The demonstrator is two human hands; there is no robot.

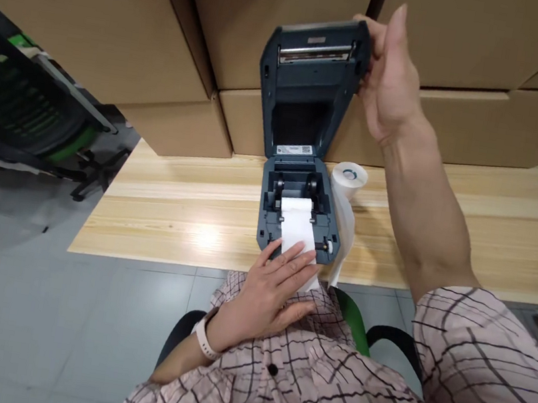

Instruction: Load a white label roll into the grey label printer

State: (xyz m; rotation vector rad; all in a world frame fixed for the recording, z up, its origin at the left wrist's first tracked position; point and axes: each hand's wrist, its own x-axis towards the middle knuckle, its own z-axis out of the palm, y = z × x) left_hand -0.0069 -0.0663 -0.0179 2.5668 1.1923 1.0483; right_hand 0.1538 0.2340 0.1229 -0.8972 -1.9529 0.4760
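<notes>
A dark grey label printer (262, 222) stands on the wooden table with its lid (270, 87) raised. My right hand (391, 78) grips the lid's upper right edge; its fingertips are partly hidden behind the lid. A white paper strip (296, 222) comes from inside the printer and runs over its front edge. My left hand (276, 290) lies across the strip at that edge, fingers stretched out flat and pressing on the paper. Right of the printer stands a white label roll (350, 175), its loose tail hanging down past the table's front edge.
Large cardboard boxes (104, 22) are stacked along the back of the wooden table (186, 216), close behind the lid. At the left, a black and green office chair (21, 97) stands on the grey floor.
</notes>
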